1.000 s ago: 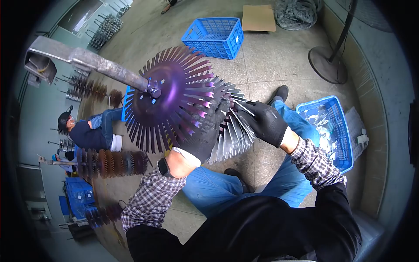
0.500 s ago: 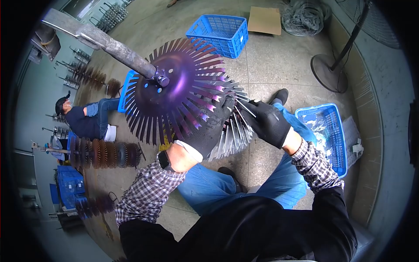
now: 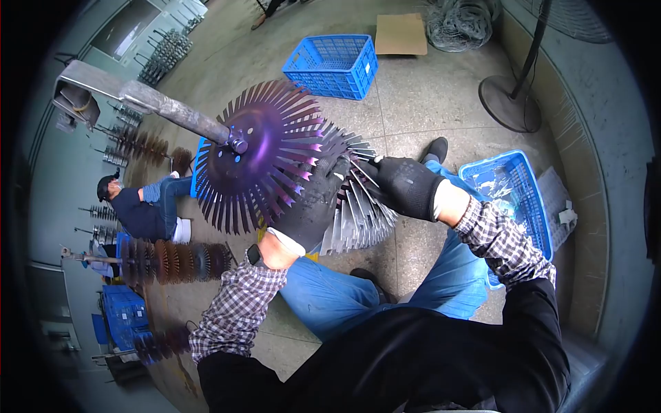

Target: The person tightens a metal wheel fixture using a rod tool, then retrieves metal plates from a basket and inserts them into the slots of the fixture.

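A purple, slotted metal disc [image 3: 251,162] with many radiating blades is fixed on the end of a grey metal bar [image 3: 179,113]. Just right of it hangs a stack of silver slotted discs [image 3: 361,224], their thin blades fanned out. My left hand [image 3: 303,206], in a black glove, reaches between the purple disc and the silver stack. Its fingers curl against the silver blades, and the purple blades partly cover it. On the stack's right side, my black-gloved right hand [image 3: 410,186] is closed, pinching at a thin metal blade; its fingertips are partly hidden.
A blue crate [image 3: 330,69] stands on the floor ahead, near a cardboard sheet [image 3: 401,34] and a wire coil [image 3: 460,24]. At right are another blue crate [image 3: 540,206] and a fan stand [image 3: 513,103]. A seated person [image 3: 144,206] and racks of discs [image 3: 172,261] are at left.
The view has shifted, so the disc and bar appear lower and further left. My right hand has turned and moved slightly left, closer to the silver blades. My left hand keeps its place at the stack.
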